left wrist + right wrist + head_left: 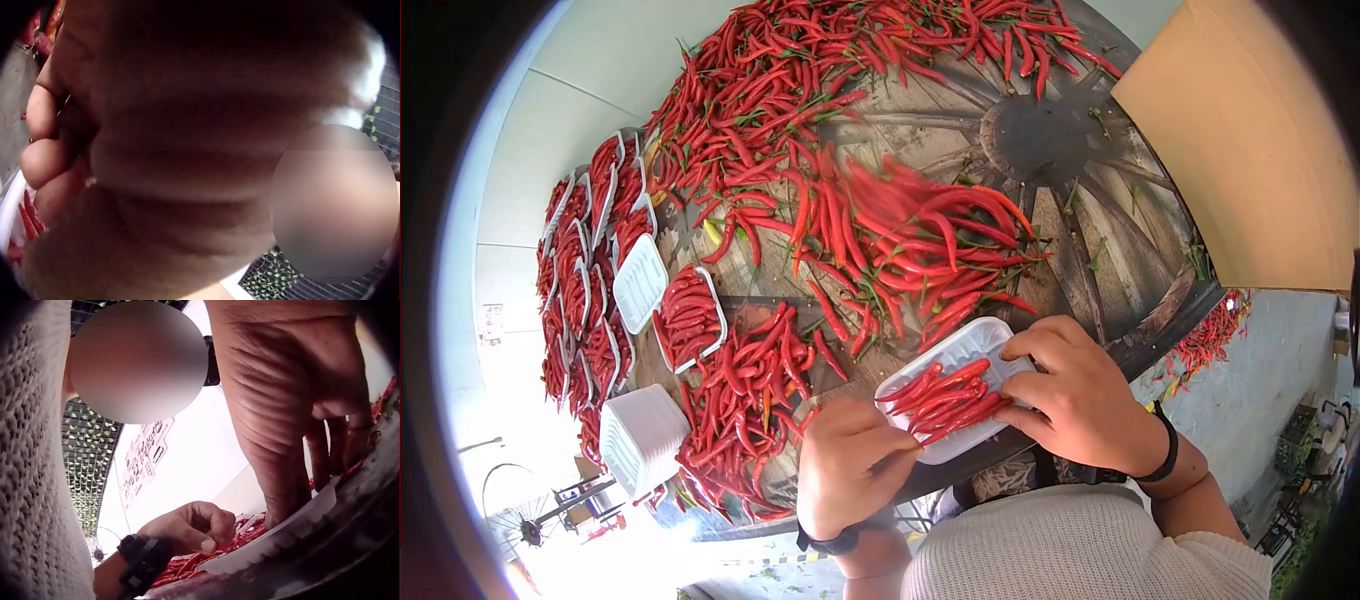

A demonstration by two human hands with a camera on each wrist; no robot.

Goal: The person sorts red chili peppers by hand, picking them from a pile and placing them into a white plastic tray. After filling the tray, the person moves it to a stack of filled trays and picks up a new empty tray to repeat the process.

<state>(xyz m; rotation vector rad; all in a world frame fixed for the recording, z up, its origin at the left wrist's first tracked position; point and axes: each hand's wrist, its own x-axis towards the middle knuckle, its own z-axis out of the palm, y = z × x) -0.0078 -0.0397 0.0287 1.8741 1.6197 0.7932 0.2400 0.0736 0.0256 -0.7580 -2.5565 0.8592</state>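
Observation:
A white foam tray [990,345] near the table's front edge holds a row of red chili peppers [945,400] lying side by side. At its lower left edge, my left hand [855,465] pinches the tip of a pepper between curled fingers and thumb; the palm hides most of this contact in the left wrist view. My right hand [1085,400] reaches over the tray's right end, thumb and bent fingers round the peppers' ends. In the right wrist view its fingers dip inside the tray's rim [269,547], hiding their tips, across from my left hand [190,528].
Loose red peppers [750,100] are heaped across the wooden table [1100,265]. At left stand filled trays [580,290], an empty tray [641,284], another filled one [692,318] and a stack of white trays [640,440]. A cardboard sheet [1250,150] rises at right.

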